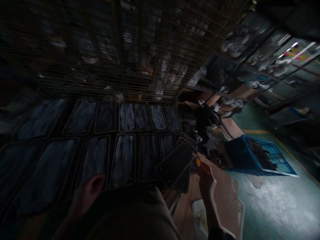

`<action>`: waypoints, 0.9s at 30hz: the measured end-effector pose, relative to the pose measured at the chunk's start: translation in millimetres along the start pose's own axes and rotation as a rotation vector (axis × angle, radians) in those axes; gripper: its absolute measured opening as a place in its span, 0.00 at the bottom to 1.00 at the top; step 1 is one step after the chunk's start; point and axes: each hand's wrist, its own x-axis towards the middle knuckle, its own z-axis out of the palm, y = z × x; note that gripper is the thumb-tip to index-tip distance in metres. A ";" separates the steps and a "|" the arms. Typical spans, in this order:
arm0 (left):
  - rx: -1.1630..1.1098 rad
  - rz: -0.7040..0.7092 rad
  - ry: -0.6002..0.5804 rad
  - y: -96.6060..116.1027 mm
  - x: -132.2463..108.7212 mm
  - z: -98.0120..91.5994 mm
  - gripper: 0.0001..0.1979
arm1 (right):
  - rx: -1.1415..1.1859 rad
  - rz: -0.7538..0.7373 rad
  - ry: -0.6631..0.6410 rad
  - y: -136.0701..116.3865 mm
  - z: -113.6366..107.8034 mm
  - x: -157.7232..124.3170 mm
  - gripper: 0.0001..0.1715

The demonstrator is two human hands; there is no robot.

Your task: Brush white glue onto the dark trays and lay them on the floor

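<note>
Left hand [91, 190]: fingers half curled near the streaked panels [123, 160]; too dim to tell if anything is held. Dark panel [176, 163]: askew atop others, right end of near row. Orange tool [198, 161]: gripped in right hand [207, 181], tip by panel's corner, contact unclear. Judgement: light grip, panel steadied. Materials: streaked panels rounded oblongs, milky smears; dark panel matte, corner dots; brown board [223, 190] flat, wood-like.
</note>
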 end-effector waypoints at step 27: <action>-0.370 -0.164 -0.354 121.6 19.2 200.2 0.13 | 0.071 -0.349 -0.656 -51.2 -6.1 -91.7 0.15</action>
